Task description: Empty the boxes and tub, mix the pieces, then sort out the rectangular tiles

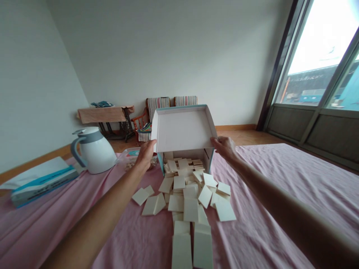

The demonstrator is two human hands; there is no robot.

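Observation:
A shallow box lid (183, 129), white inside with a pale blue edge, is tilted up with its inner side facing me. My left hand (146, 154) grips its lower left corner, and my right hand (224, 147) pinches the lower right corner. Behind and below the lid stands a box (208, 158), its open side toward me. Pale flat square tiles (176, 203), wooden or card-like, fill the box mouth and spill over the cloth toward me in an overlapping heap. The lid hides the upper part of the box.
A pink cloth (266, 175) covers the surface. On the left are a white and grey jug (97, 151), a blue tissue pack (45, 183) and a clear plastic container (130, 155) of small pieces. Beyond stand striped chairs (158, 102), a cloth-draped table (102, 114) and a window (308, 56).

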